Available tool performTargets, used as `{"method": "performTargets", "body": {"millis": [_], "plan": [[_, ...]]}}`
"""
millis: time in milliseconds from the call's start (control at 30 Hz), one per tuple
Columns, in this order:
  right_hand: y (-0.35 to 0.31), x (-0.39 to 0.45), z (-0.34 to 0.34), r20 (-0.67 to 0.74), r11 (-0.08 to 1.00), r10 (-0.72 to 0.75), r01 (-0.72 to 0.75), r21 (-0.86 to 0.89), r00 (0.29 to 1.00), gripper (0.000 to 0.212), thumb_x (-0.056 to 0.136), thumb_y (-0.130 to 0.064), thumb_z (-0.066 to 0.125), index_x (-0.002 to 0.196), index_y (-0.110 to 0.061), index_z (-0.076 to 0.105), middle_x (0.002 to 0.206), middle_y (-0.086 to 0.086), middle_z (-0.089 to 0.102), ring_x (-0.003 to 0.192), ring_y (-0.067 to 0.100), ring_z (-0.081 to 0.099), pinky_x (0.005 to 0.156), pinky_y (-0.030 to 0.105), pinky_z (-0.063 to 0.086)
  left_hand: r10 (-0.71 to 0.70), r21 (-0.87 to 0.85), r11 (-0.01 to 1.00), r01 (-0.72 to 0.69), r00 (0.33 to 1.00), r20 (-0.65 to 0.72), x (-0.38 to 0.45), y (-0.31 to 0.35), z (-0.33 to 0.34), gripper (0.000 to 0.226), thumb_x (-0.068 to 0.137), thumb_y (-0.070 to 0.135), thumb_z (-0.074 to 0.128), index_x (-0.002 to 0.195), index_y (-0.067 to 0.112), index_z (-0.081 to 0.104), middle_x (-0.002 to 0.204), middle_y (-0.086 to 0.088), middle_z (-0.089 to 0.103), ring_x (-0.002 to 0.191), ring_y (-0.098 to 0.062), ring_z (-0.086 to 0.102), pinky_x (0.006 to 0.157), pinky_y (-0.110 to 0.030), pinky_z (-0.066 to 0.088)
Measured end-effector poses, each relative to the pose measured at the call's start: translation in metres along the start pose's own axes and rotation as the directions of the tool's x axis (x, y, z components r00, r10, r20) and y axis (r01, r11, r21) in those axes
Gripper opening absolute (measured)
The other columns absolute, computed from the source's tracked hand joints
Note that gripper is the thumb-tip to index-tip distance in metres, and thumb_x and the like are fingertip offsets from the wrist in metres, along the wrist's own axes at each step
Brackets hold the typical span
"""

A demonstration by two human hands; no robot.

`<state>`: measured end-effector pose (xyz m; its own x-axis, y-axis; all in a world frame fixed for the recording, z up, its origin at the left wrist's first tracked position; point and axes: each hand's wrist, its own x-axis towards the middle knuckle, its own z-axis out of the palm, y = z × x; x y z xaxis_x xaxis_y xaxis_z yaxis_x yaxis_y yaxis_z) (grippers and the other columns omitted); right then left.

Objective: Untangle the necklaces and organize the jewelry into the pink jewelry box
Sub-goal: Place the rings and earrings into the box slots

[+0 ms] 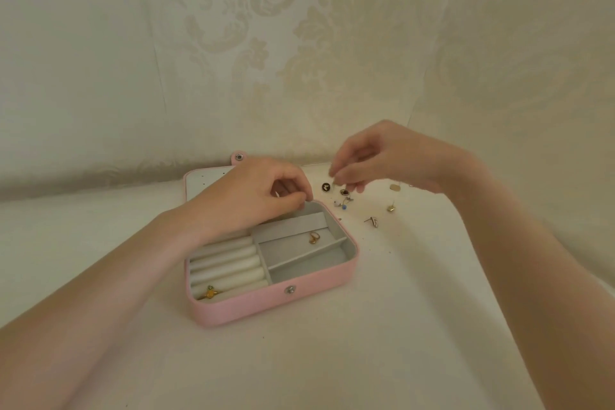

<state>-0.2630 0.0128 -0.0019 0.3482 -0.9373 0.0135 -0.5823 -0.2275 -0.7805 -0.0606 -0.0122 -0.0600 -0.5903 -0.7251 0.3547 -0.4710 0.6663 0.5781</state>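
Head view, box: your pink jewelry box (266, 308) lies open at lower centre of the frame, lid (203, 180) flat behind it, so every compartment faces you.
Head view, left hand: your left hand (256, 196) rests over the box's far edge with fingers curled, thumb and forefinger closed together; whether they pinch a small piece or nothing is too blurred to tell. It probably steadies the box.
Head view, right hand: your right hand (376, 160), right of centre, pinches something tiny between its fingertips (334, 176) just above the loose pieces.
Head view, stored: a gold ring (209, 292) sits in the nearest roll slot; a gold earring (313, 238) lies in a grey compartment.
Head view, loose jewelry: a black round stud (325, 187), a gold tag (394, 187) and a small gold charm (391, 208) are scattered on the cloth (399, 326) just right of the box, within short reach.
Head view, necklaces: none visible.
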Motion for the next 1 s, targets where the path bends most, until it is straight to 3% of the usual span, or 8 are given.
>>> {"method": "performTargets", "body": {"millis": [67, 167, 267, 400, 500, 700, 867, 1000], "plan": [[-0.011, 0.003, 0.013, 0.171, 0.994, 0.023, -0.005, -0.106, 0.985, 0.012, 0.080, 0.004, 0.067, 0.081, -0.008, 0.069, 0.067, 0.002, 0.067, 0.060, 0.009, 0.063, 0.062, 0.019, 0.052, -0.012, 0.009, 1.000, 0.012, 1.000, 0.002, 0.001, -0.002, -0.001, 0.009, 0.077, 0.026, 0.062, 0.078, 0.031, 0.069, 0.070, 0.012, 0.069, 0.065, 0.006, 0.059, 0.070, -0.015, 0.041], [-0.014, 0.009, 0.024, 0.251, 0.961, 0.114, -0.042, -0.274, 0.961, 0.014, 0.081, 0.001, 0.066, 0.087, -0.011, 0.071, 0.071, 0.004, 0.069, 0.071, 0.017, 0.067, 0.073, 0.028, 0.057, -0.014, 0.019, 1.000, 0.014, 1.000, -0.002, 0.001, -0.004, 0.000, 0.015, 0.071, 0.031, 0.054, 0.077, 0.034, 0.068, 0.071, 0.012, 0.068, 0.064, 0.006, 0.058, 0.070, -0.016, 0.042], [-0.010, 0.009, 0.011, 0.060, 0.971, 0.075, -0.059, -0.232, 0.995, 0.015, 0.085, 0.002, 0.059, 0.089, -0.008, 0.070, 0.074, 0.004, 0.070, 0.063, 0.010, 0.066, 0.063, 0.018, 0.055, 0.001, 0.012, 1.000, -0.001, 1.000, 0.015, 0.001, -0.004, -0.001, 0.008, 0.078, 0.026, 0.061, 0.078, 0.032, 0.068, 0.068, 0.013, 0.068, 0.064, 0.006, 0.060, 0.069, -0.016, 0.042], [0.012, 0.023, 0.006, -0.293, 0.895, 0.024, -0.151, -0.420, 0.956, 0.018, 0.086, -0.001, 0.056, 0.088, -0.011, 0.071, 0.077, 0.003, 0.067, 0.061, 0.006, 0.060, 0.056, 0.009, 0.047, 0.005, 0.030, 1.000, -0.004, 1.000, -0.003, 0.002, -0.005, -0.003, 0.014, 0.081, 0.019, 0.063, 0.076, 0.032, 0.067, 0.066, 0.017, 0.067, 0.064, 0.008, 0.059, 0.074, -0.024, 0.037], [0.031, 0.041, 0.024, -0.296, 0.858, 0.024, -0.171, -0.484, 0.955, 0.018, 0.086, -0.008, 0.063, 0.102, -0.010, 0.069, 0.094, 0.005, 0.065, 0.079, 0.015, 0.059, 0.066, 0.017, 0.044, -0.004, 0.047, 0.999, 0.004, 1.000, 0.000, 0.002, -0.006, -0.004, 0.020, 0.082, 0.011, 0.064, 0.076, 0.030, 0.066, 0.065, 0.018, 0.065, 0.064, 0.010, 0.058, 0.072, -0.016, 0.036], [0.049, 0.065, 0.040, -0.252, 0.798, 0.033, -0.178, -0.576, 0.967, 0.022, 0.084, -0.001, 0.059, 0.101, -0.007, 0.071, 0.102, 0.008, 0.069, 0.079, 0.011, 0.052, 0.052, 0.008, 0.032, -0.048, 0.027, 0.998, 0.050, 0.997, -0.054, 0.000, -0.004, -0.008, 0.024, 0.082, 0.010, 0.063, 0.072, 0.031, 0.064, 0.069, 0.016, 0.065, 0.064, 0.009, 0.056, 0.074, -0.013, 0.035], [0.022, 0.052, 0.027, -0.354, 0.931, 0.016, -0.143, -0.335, 0.935, 0.008, 0.077, 0.000, 0.070, 0.079, -0.007, 0.073, 0.073, 0.004, 0.068, 0.057, 0.002, 0.056, 0.050, 0.005, 0.039, -0.108, -0.132, 0.987, 0.093, 0.988, -0.109, -0.013, -0.004, -0.033, 0.024, 0.084, 0.004, 0.061, 0.074, 0.025, 0.066, 0.068, 0.011, 0.068, 0.063, 0.005, 0.060, 0.067, -0.011, 0.047], [-0.034, 0.031, 0.037, -0.011, 0.987, 0.057, -0.055, 0.149, 0.998, 0.009, 0.079, 0.003, 0.069, 0.081, -0.005, 0.070, 0.068, 0.003, 0.068, 0.061, 0.006, 0.064, 0.056, 0.014, 0.048, -0.177, -0.216, 0.964, 0.155, 0.981, -0.084, -0.044, -0.019, -0.060, 0.013, 0.085, 0.004, 0.063, 0.081, 0.014, 0.070, 0.073, 0.004, 0.071, 0.068, -0.002, 0.062, 0.070, -0.014, 0.046]]}}
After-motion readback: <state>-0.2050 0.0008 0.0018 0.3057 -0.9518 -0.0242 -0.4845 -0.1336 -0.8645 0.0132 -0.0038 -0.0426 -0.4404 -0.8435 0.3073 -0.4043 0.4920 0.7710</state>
